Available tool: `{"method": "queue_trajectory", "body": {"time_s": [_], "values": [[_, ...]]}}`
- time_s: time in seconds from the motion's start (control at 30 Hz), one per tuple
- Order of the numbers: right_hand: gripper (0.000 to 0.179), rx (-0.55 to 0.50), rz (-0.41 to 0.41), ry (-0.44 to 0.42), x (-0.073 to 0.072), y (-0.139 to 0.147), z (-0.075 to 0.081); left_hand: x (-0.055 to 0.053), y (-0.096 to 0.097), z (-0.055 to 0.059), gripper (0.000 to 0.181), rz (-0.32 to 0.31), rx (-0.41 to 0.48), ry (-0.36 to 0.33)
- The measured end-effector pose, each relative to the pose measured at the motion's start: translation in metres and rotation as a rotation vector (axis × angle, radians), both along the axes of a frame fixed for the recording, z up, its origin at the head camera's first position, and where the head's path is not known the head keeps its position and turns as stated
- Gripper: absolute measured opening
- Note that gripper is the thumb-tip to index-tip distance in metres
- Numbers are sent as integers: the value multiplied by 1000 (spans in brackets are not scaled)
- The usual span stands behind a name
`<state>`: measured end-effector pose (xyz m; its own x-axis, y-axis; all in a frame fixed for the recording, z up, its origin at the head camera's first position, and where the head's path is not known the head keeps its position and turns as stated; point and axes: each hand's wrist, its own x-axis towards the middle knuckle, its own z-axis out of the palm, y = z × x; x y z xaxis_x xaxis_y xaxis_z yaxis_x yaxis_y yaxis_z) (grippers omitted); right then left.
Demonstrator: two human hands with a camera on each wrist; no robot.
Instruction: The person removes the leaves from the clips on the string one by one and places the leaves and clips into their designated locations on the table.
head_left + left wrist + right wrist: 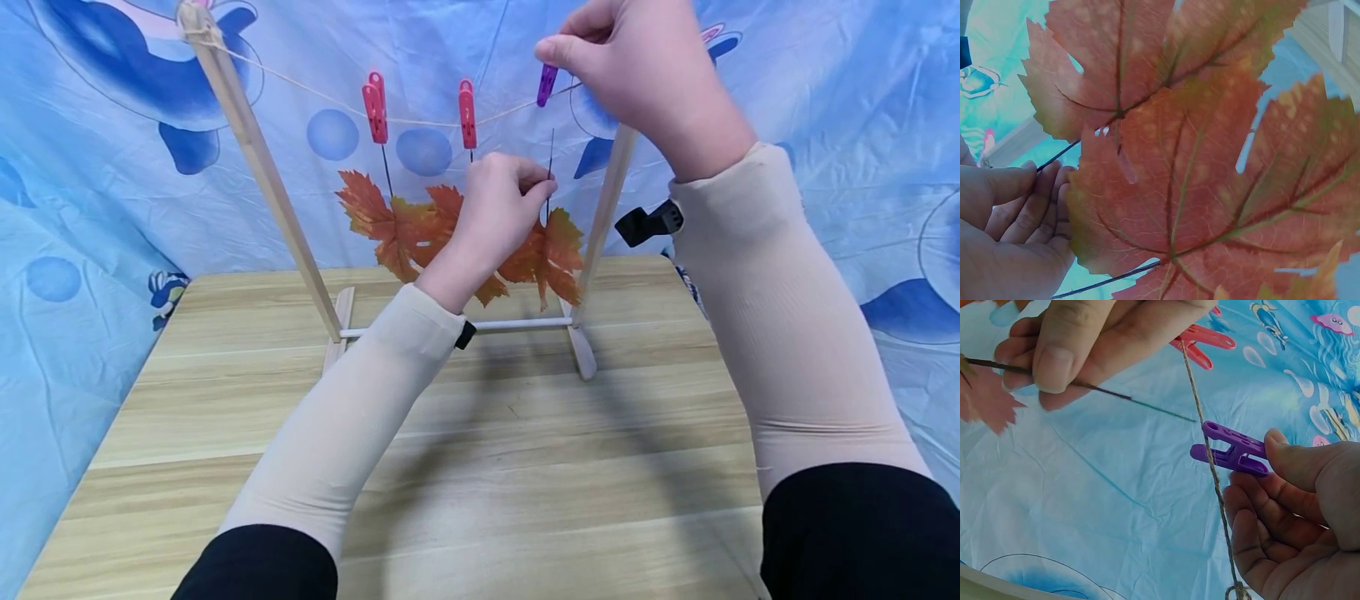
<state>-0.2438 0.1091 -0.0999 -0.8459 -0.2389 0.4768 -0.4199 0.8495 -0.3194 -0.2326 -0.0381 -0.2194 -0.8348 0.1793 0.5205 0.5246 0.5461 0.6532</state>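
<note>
Between thumb and fingers, my left hand [498, 200] pinches the dark stem [1100, 389] of an orange-red artificial maple leaf [551, 254], which hangs below it. My right hand [645, 75] squeezes the handle ends of a purple clothespin [1254, 447]. The clothespin's tips are spread, with the twine line [1222, 500] running between them. In the right wrist view the stem's thin tip comes right up to the clothespin's upper tip. Two red clothespins [377, 112] on the line hold the stems of other leaves [367, 208]; my left hand partly covers the middle one.
A wooden frame with a left post [258, 162] and right post [611, 187] carries the line above a wood-grain table [510, 467]. A white rod [525, 323] joins its feet. Behind hangs a blue patterned cloth [300, 208].
</note>
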Motion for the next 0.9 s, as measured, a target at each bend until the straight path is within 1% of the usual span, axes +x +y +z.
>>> {"method": "queue_trajectory", "body": {"time_s": [0.1,0.3,0.43,0.53,0.67,0.73,0.9], "values": [[50,-23,-9,14,1,1,1,6,1,2,16,-11,-16,25],[48,-95,-30,11,3,6,5,21,7,7,14,-52,-30,57],[47,-123,-17,25,5,8,7,31,11,4,13,-98,-15,90],[45,-141,-7,33,9,9,7,40,12,-1,13,-131,3,74],[43,-202,14,41,14,12,7,50,13,-7,13,-153,27,11],[41,-241,26,48,16,15,7,53,12,-11,13,-160,33,-2],[38,-291,67,88,24,21,6,58,8,-21,11,-161,21,-8]]}}
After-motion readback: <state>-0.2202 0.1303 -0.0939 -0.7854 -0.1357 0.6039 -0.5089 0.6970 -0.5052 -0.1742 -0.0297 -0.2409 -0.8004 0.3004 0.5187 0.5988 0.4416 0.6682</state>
